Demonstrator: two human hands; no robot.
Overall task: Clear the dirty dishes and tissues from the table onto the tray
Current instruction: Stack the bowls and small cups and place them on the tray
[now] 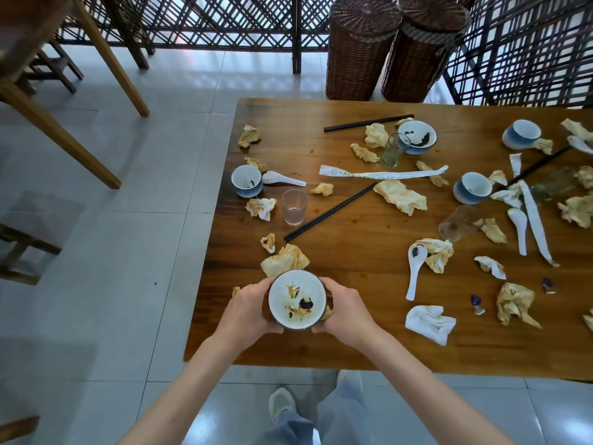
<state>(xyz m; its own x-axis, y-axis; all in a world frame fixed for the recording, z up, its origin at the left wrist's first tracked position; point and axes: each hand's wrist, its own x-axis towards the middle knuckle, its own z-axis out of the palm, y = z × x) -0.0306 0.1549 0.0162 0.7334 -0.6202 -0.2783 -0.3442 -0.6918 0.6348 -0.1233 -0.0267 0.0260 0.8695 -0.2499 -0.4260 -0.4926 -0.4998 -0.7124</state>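
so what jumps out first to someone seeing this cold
Both hands, the left hand and right hand, grip a dirty white bowl at the near edge of the wooden table. Beyond it lie stained crumpled tissues, such as the large one mid-table, among black chopsticks. No tray shows.

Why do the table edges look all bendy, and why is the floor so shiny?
Head view: the wide-angle lens bows the table edges and slants the baskets; daylight through the lattice screen glares off the floor tiles; the top-left chair is blurry; the bowl between left hand and right hand looks sharp.
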